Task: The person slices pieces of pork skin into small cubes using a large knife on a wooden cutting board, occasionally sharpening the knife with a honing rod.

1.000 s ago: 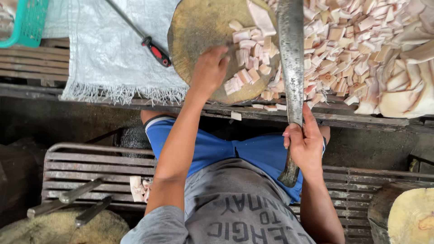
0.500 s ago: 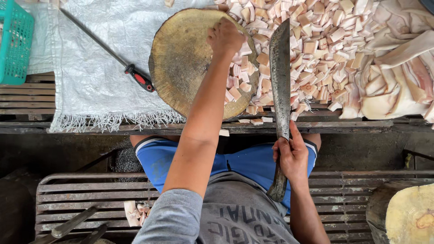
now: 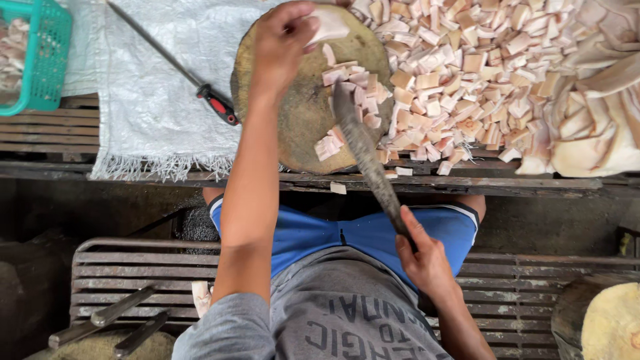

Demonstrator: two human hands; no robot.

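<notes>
Landmark: round wooden chopping block [image 3: 293, 127], lying flat at the near edge of the plank bench [image 3: 467, 183].

Left hand [image 3: 283, 43]: over the far rim of the block. Fingers curled shut around a pale slab of meat [image 3: 328, 27], which sticks out toward the right of the hand. Slab rests at the block's far edge.

Right hand [image 3: 423, 260]: on the near side of the block, below the bench edge, over the lap. Fingers wrapped tight on the handle of a long cleaver [image 3: 363, 150]. The blade runs from the hand up and leftward onto the block, its tip among the cut cubes [image 3: 353, 83] on the block's right half. Blade blurred; cannot tell whether it touches the wood.

Right of the block: large heap of pale pink diced pieces [image 3: 467, 73], touching the block's rim. Beyond the heap, uncut folded slabs [image 3: 593, 127] with pale skin.

Left of the block: white woven sack sheet [image 3: 147, 87], rectangular, fringed on its near edge, spread flat. On it a thin sharpening steel [image 3: 173, 67] with red-and-black handle, lying diagonally, handle end just beside the block. Far left of the block: teal plastic basket [image 3: 40, 60], meshed sides, with pale pieces inside.

No packages or signs visible. Only lettering is on the grey shirt [image 3: 353, 313], near of the block.
</notes>
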